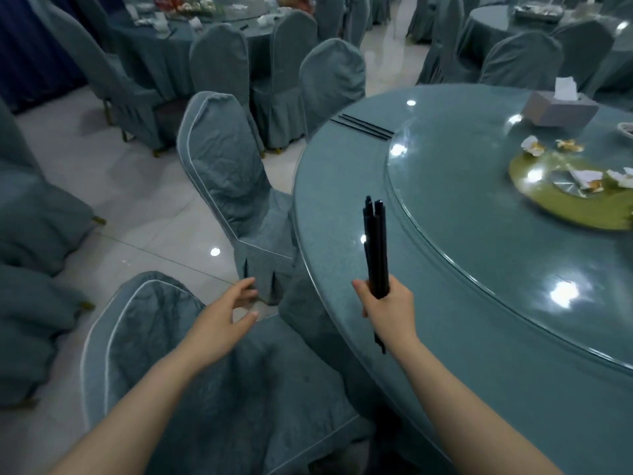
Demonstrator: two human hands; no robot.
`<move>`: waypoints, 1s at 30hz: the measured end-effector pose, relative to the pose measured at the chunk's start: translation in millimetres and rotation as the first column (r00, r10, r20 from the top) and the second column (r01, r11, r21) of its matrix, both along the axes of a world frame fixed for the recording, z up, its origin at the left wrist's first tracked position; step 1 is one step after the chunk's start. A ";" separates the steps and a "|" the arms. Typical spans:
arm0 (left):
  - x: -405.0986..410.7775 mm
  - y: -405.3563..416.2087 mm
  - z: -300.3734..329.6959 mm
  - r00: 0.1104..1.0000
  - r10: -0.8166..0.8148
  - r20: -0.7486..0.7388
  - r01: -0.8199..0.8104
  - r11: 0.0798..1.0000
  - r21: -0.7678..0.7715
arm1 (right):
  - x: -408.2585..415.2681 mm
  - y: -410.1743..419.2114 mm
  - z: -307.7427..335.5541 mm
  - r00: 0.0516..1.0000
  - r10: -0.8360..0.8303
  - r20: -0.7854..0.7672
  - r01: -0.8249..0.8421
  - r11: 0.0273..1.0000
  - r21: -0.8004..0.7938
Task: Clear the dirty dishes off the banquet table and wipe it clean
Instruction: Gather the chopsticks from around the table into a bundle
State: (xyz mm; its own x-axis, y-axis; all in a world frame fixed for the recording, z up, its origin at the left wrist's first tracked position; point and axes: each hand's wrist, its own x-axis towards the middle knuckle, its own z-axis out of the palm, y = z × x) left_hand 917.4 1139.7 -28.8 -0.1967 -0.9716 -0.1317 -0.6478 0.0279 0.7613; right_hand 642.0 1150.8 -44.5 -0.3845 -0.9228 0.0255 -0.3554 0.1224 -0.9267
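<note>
My right hand (387,310) grips a bundle of black chopsticks (376,245) upright over the near edge of the round banquet table (342,207). My left hand (227,313) hovers with relaxed fingers over a covered chair, holding nothing. A pair of black chopsticks (364,126) lies on the table's far left rim. On the glass turntable (462,207) sits a green plate (555,204) with crumpled napkins and food scraps (582,174). A tissue box (561,108) stands behind it.
Chairs in grey-blue covers stand to the left of the table, one (236,186) pulled out and one (191,354) right below my arms. Another table (205,15) with dirty dishes is at the back left, and a third (548,18) at the back right.
</note>
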 end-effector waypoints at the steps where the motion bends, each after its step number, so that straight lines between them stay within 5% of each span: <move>1: 16.0 8.3 7.1 0.999 0.026 -0.026 -0.027 0.999 -0.033 | 18.4 -0.9 7.7 0.999 0.042 0.007 -0.042 0.999 0.015; 15: 264.0 129.1 56.3 0.917 0.318 -0.241 -0.367 0.909 -0.197 | 279.7 40.5 107.5 0.869 0.489 0.082 -0.490 0.872 -0.004; 30: 442.2 164.5 57.2 0.811 0.503 -0.300 -0.549 0.832 -0.087 | 484.7 33.6 104.4 0.630 0.773 -0.069 -0.728 0.620 0.292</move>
State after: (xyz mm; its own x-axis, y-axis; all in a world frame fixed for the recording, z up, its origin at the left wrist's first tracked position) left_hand 1359.6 1304.2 28.4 0.3465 -0.9379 0.0184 -0.3841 -0.1240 0.9149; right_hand 1126.8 1184.4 59.9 0.4365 -0.8727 -0.2189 -0.5622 -0.0746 -0.8236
